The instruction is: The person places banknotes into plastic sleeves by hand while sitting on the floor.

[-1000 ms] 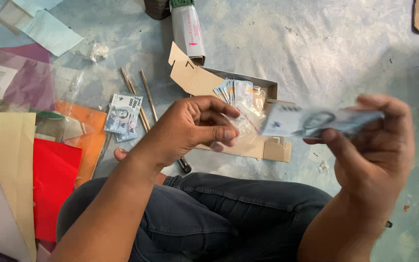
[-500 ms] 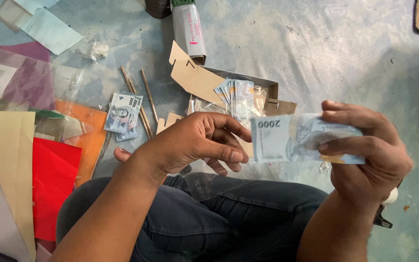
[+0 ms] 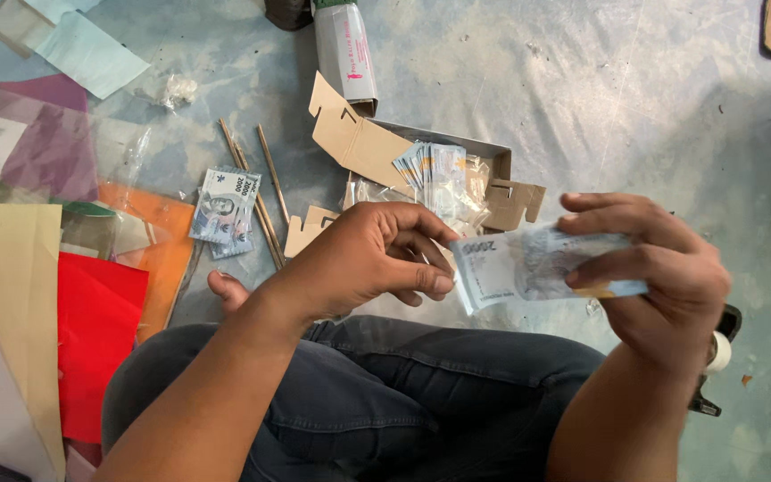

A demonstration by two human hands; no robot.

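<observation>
A: Head view first, what's in hand?

B: A banknote [image 3: 528, 266], pale grey-blue, held flat and roughly level above the lap. The right hand [image 3: 662, 277] is clamped on its right part, fingers curled over the top edge, thumb hidden underneath.

A: And the other hand?

B: The left hand [image 3: 372, 254] sits just beside the note's left end. Its fingers are loosely curled with thumb and forefinger drawn together; I cannot tell whether they pinch the note's corner or only touch it.

A: What's right behind the hands?

B: An open cardboard box [image 3: 421, 156] on the floor, flaps spread, with a fanned bundle of notes [image 3: 435, 170] standing in it and some clear wrapping beside that.

A: Further out?

B: Left of the box lie thin wooden sticks [image 3: 261, 192], and against them a small stack of notes [image 3: 225, 207]. Beyond the box is a white tube [image 3: 345, 49] lying on its side. At far left, coloured paper sheets overlap: a red sheet [image 3: 95, 339], an orange sheet [image 3: 162, 241], cream and purple ones too.

A: And below?

B: The person's legs in dark jeans [image 3: 385, 402], crossed, a bare toe showing by the left wrist. A dark tool [image 3: 716, 375] lies partly hidden under the right forearm
</observation>
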